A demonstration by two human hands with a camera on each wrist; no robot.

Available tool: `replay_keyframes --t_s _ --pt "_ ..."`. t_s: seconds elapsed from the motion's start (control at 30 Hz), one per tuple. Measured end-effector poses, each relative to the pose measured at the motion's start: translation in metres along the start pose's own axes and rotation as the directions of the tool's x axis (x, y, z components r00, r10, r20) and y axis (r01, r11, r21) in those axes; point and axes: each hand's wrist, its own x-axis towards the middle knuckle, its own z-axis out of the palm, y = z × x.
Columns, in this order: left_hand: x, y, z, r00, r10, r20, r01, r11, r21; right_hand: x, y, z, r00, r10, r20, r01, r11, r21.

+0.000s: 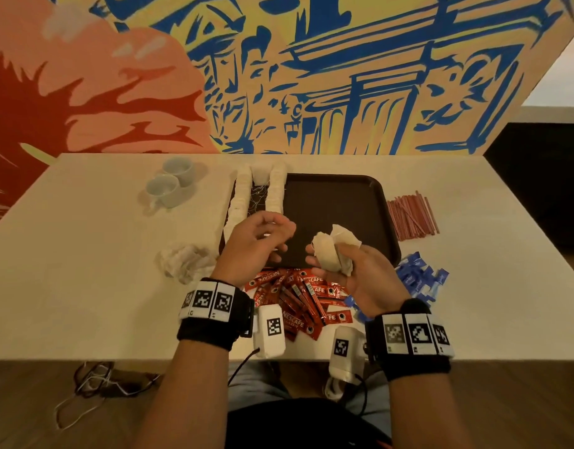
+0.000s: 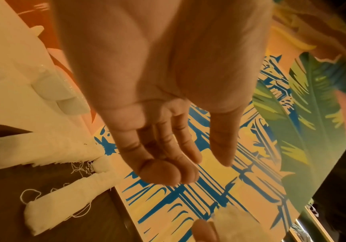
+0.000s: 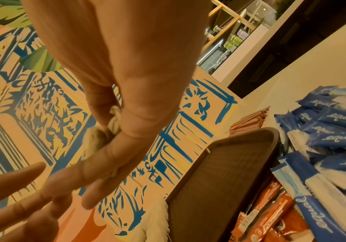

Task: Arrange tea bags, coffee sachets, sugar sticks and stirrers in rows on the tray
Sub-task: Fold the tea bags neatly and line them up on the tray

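Tea bags (image 1: 334, 251) bunched in right hand (image 1: 353, 273); two cups (image 1: 170, 184) beside tray (image 1: 376, 202).

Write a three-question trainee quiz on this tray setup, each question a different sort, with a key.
1. True or false: the red stirrers already lie on the tray.
2. Multiple choice: the right hand holds a bunch of
A. blue sugar sticks
B. tea bags
C. coffee sachets
3. Fill in: the rows of tea bags already laid out sit at the tray's ____ end.

Key
1. False. They lie on the table, right of the tray.
2. B. The left hand grips nothing.
3. Left.
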Motion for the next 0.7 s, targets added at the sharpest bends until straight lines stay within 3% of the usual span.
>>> replay_keyframes --t_s 0.17,0.3,0.47,0.57,0.7 --pt "-0.008 0.003 0.006 0.98 0.055 0.19 -0.072 0.994 0.083 -0.002 0.0 0.002 0.999 0.047 -0.024 -0.046 0.999 0.024" --pt "-0.008 -0.001 0.013 0.967 0.054 0.248 -0.094 0.984 0.153 -0.002 0.001 0.005 0.998 0.06 0.013 -0.059 0.998 -0.026" --pt "-0.008 -0.004 0.015 0.982 0.077 0.172 -0.11 0.975 0.192 -0.002 0.004 0.004 1.0 0.021 -0.019 -0.023 0.995 -0.095" --pt "-0.01 -0.002 0.013 0.991 0.024 0.128 -0.042 0.99 0.137 -0.001 0.007 -0.002 0.996 -0.057 -0.067 0.044 0.982 -0.182" --pt "-0.007 -0.005 0.009 0.999 -0.034 0.01 0.033 0.997 0.067 0.002 0.009 -0.008 0.987 -0.116 -0.113 0.104 0.989 -0.107"
